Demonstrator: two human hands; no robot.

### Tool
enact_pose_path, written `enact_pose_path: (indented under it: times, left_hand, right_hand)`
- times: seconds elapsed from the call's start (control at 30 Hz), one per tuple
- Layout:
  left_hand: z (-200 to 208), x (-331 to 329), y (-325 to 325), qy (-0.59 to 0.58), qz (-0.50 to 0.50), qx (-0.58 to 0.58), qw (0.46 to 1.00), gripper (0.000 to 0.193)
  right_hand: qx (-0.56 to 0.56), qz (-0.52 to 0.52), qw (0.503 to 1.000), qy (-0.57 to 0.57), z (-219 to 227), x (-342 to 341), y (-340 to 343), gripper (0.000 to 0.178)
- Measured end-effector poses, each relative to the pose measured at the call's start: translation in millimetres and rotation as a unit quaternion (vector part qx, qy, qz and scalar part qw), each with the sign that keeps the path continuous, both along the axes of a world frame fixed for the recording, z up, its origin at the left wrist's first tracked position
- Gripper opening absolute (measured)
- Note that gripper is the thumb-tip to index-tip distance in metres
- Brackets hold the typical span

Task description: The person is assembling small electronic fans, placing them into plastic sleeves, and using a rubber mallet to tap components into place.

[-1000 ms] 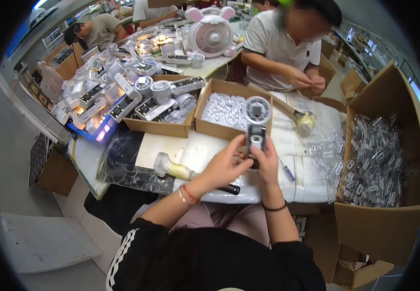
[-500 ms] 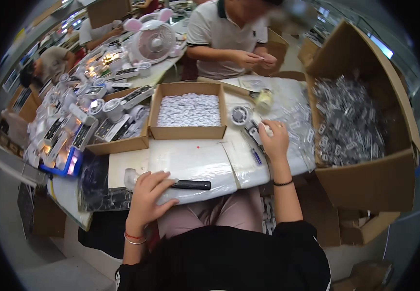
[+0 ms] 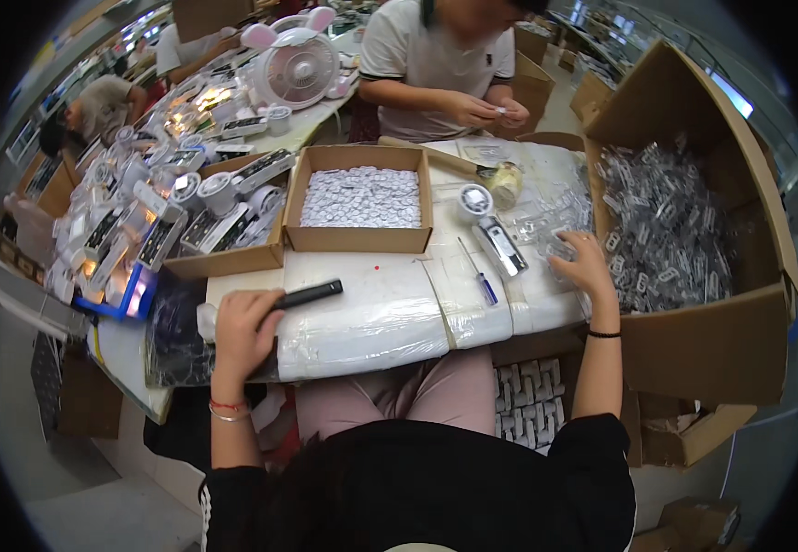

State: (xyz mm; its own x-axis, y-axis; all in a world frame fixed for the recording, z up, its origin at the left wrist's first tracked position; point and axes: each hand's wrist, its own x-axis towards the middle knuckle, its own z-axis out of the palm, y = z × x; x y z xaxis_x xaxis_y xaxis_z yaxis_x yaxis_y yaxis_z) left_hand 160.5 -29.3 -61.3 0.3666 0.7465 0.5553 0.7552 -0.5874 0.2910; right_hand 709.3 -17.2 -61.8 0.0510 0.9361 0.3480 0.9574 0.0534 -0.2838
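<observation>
My left hand [image 3: 250,324] is closed round the black handle [image 3: 312,293] of a mallet, near its whitish head [image 3: 207,322]. The handle points right over the plastic-covered table. My right hand [image 3: 586,265] has its fingers apart at the edge of loose clear plastic pieces [image 3: 546,219]; whether it touches one I cannot tell. Left of it lies a white-and-grey device with a rectangular body [image 3: 502,247] and a round end [image 3: 475,200] bearing a small white square. A screwdriver with a blue handle [image 3: 486,290] lies beside the device.
An open carton of small white pieces [image 3: 362,198] stands ahead. Left are a carton [image 3: 233,267] and a heap of similar devices [image 3: 132,216], a blue tray [image 3: 137,299] and a fan [image 3: 300,71]. A big carton [image 3: 693,345] holds clear parts. A tape roll [image 3: 507,182] lies near a co-worker [image 3: 436,83].
My right hand has left the device and moved right to the clear pieces. My left hand has closed on the mallet and shifted it left, its handle now tilted up. The device's round end shows a white square.
</observation>
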Motion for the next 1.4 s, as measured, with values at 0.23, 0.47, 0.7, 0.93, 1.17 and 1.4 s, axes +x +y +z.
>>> enact_pose_path:
  times: [0.23, 0.47, 0.7, 0.93, 1.17, 1.4]
  left_hand:
    - [-5, -52, 9, 0.003, 0.103, 0.009, 0.995, 0.026]
    - [-9, -50, -2, -0.005, 0.138, 0.032, 0.990, 0.026]
    - [1, -20, -25, -0.055, 0.075, 0.037, 0.995, 0.025]
    - [-11, -1, -26, -0.024, -0.006, -0.007, 1.000, 0.021]
    - [-15, 13, -31, -0.055, 0.009, -0.031, 0.998, 0.028]
    - [5, 115, -27, -0.064, -0.188, 0.030, 0.980, 0.050]
  right_hand:
    - [-0.030, 0.039, 0.998, 0.040, -10, 0, 15, 0.046]
    - [0.055, 0.021, 0.989, 0.138, -34, 7, 35, 0.027]
    - [0.309, 0.042, 0.851, 0.422, -35, 16, 68, 0.025]
    - [0.325, 0.113, 0.906, 0.246, 8, -45, 95, 0.023]
    - [0.248, 0.120, 0.860, 0.429, 0, -95, 26, 0.022]
    - [0.018, 0.369, 0.892, 0.261, -5, -208, -44, 0.031]
